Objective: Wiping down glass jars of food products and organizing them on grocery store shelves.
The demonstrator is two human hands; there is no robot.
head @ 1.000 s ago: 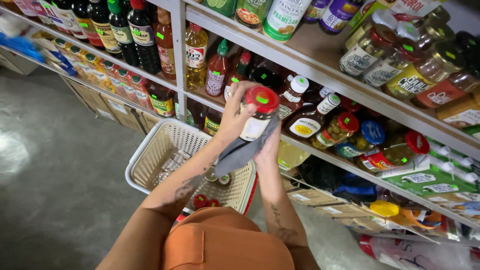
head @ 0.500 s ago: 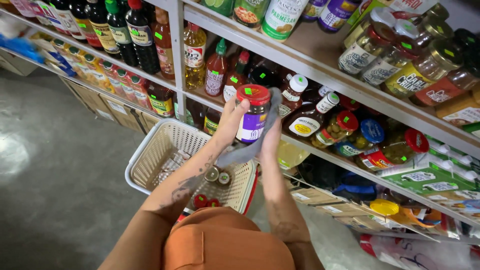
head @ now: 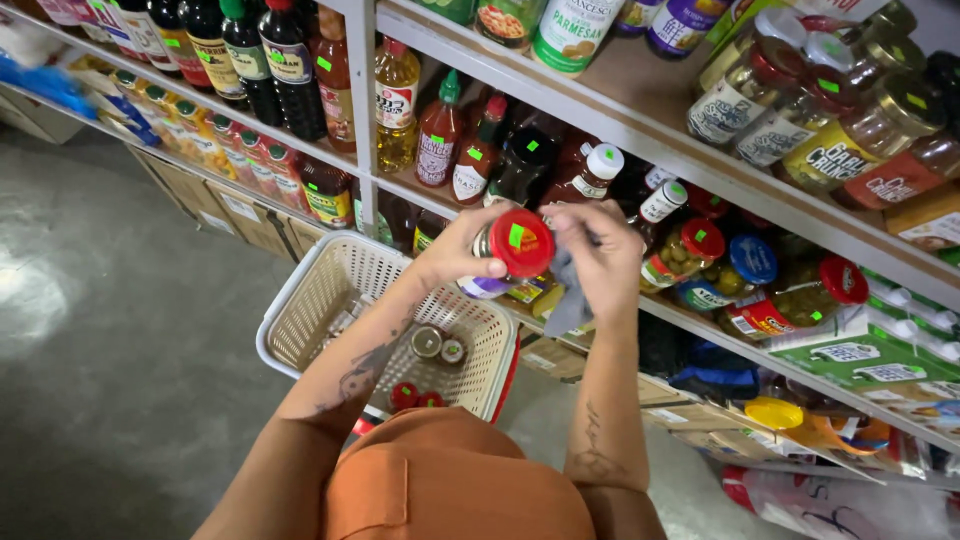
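My left hand [head: 462, 252] grips a glass jar with a red lid [head: 519, 243], tilted so the lid faces me; a small green sticker sits on the lid. My right hand [head: 600, 258] holds a grey cloth [head: 567, 302] against the jar's right side, the cloth hanging down from the fingers. Both hands are at chest height, in front of the middle shelf and just above the far right corner of a cream plastic basket [head: 318, 296]. Several small jars and red-lidded items [head: 428, 345] lie in the basket's bottom.
Store shelves [head: 640, 125] run across the back, packed with sauce bottles [head: 439, 135], dark bottles [head: 280, 62] and jars with red and blue lids [head: 750, 262]. Grey concrete floor [head: 110, 340] lies to the left. Cardboard boxes [head: 250, 215] sit under the lowest shelf.
The jar has come down from upright near the shelf and tipped toward me, lid now facing the camera. My right hand has shifted onto its side with the cloth.
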